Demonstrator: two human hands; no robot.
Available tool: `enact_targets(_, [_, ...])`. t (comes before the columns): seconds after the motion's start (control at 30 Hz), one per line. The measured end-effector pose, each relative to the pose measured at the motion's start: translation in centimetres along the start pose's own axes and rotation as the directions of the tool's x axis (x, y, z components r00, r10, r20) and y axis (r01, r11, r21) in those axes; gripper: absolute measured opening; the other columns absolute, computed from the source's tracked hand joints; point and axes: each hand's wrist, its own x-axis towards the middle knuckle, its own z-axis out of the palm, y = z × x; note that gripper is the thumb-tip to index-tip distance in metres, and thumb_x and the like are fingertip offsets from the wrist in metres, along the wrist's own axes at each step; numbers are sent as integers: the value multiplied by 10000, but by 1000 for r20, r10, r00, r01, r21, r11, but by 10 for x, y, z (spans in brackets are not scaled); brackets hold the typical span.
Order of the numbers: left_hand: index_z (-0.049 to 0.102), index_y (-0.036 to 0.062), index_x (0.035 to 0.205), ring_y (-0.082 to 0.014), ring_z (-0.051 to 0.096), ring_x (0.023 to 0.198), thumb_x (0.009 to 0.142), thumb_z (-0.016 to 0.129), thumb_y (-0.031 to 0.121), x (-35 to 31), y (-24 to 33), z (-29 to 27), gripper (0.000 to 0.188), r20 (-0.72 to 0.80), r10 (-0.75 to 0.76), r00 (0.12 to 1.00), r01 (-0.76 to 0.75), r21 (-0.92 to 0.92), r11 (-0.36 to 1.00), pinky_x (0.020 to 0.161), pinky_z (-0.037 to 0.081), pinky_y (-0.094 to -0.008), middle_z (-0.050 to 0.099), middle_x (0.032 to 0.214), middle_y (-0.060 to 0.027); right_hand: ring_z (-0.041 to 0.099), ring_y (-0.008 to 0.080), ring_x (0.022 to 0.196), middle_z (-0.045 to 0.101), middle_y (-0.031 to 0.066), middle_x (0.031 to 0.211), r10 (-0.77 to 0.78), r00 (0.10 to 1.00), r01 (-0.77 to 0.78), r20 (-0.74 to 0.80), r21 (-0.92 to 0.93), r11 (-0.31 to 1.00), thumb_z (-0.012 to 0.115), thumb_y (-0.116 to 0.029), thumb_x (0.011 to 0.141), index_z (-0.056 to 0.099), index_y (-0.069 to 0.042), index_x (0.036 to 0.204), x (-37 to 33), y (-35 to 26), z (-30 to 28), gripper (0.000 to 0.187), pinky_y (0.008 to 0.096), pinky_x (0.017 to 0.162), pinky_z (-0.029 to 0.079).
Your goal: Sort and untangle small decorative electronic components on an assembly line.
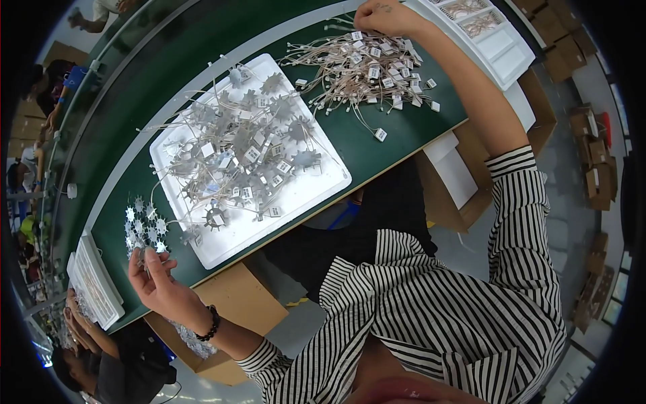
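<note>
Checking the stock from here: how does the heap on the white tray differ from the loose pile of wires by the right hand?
The heap on the white tray has grey star-shaped metal pieces tangled in its wires; the loose wire pile shows only wires and small white tags. The tray heap sits in a tray; the pile lies bare on the green table. The right hand touches the pile's far edge; no hand touches the tray heap. Both hold thin pale tagged wires.

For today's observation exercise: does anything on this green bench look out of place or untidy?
One tagged wire piece lies alone on the green bench, apart from the loose wire pile. The white tray holds a tangled heap of star-shaped parts.
</note>
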Motion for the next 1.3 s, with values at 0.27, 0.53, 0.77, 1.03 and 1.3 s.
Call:
enact_targets(0.27, [616, -10, 1231, -126, 623, 813, 974, 653, 107, -12, 5, 8, 284, 52, -26, 998, 34, -149, 988, 692, 496, -208, 643, 968, -83, 594, 201, 585, 677, 68, 760, 12, 962, 181, -273, 670, 720, 606, -206, 951, 701, -39, 962, -11, 13, 8, 193, 317, 579, 497])
enact_targets(0.53, [616, -24, 1223, -158, 638, 828, 936, 661, 49, -26, 26, 43, 300, 153, -53, 987, 99, -314, 944, 698, 519, -227, 650, 997, -114, 583, 170, 529, 675, 56, 767, 167, 906, 306, -390, 873, 379, 598, -191, 989, 672, -88, 1064, -48, -63, -5, 147, 273, 517, 489])
enact_targets(0.77, [636, -52, 1198, -181, 687, 829, 866, 711, -16, -42, 51, 80, 342, 340, -133, 931, 251, -331, 910, 752, 570, -253, 683, 949, -144, 401, 45, 533, 595, -34, 661, -270, 887, 444, -376, 525, 727, 686, -115, 898, 732, -26, 942, -176, -219, 49, 110, 197, 493, 308])
enact_targets(1.03, [671, -38, 1178, -124, 623, 793, 856, 723, -19, -49, 47, 86, 327, 307, -22, 951, 105, -255, 961, 728, 539, -206, 698, 972, -104, 335, 47, 548, 498, -51, 604, -431, 850, 525, -302, 528, 667, 682, -12, 849, 700, -2, 841, -192, -256, 78, 22, 200, 503, 258])
enact_targets(1.3, [708, 2, 1148, -114, 592, 746, 831, 732, -25, -48, 40, 88, 320, 226, 91, 970, -54, -165, 985, 682, 542, -202, 671, 952, -67, 329, 45, 550, 485, -52, 603, -400, 892, 445, -210, 563, 696, 680, -41, 858, 693, -2, 825, -191, -260, 74, 52, 198, 505, 246])
